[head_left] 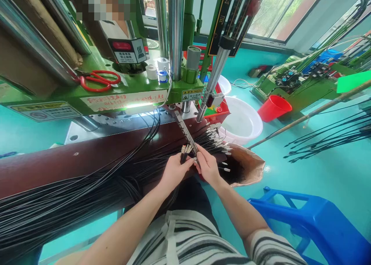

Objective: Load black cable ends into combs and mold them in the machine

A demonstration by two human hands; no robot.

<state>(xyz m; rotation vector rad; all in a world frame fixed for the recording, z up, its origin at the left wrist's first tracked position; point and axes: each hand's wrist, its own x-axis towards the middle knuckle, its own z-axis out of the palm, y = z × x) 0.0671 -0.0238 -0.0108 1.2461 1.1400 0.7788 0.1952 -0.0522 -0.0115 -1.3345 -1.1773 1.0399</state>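
Note:
My left hand (175,169) is closed round a small bunch of black cables with metal connectors (186,151) sticking up past the fingers. Close beside it, my right hand (208,165) has its fingers pressed together at the near end of a long narrow metal bar (187,131) with slots along it. The bar's far end lies by the press's metal plate. Both hands nearly touch, and what exactly the fingertips do at the bar is hidden. Many black cables (142,162) lie across the brown bench, their silvery connector ends (218,139) fanned out to the right.
A green press (136,93) with steel columns stands behind the brown bench (43,162). Red-handled scissors (100,80) and tape rolls rest on it. To the right are a brown paper bag (252,162), a white tub (243,118), a red bucket (274,108) and a blue stool (313,209).

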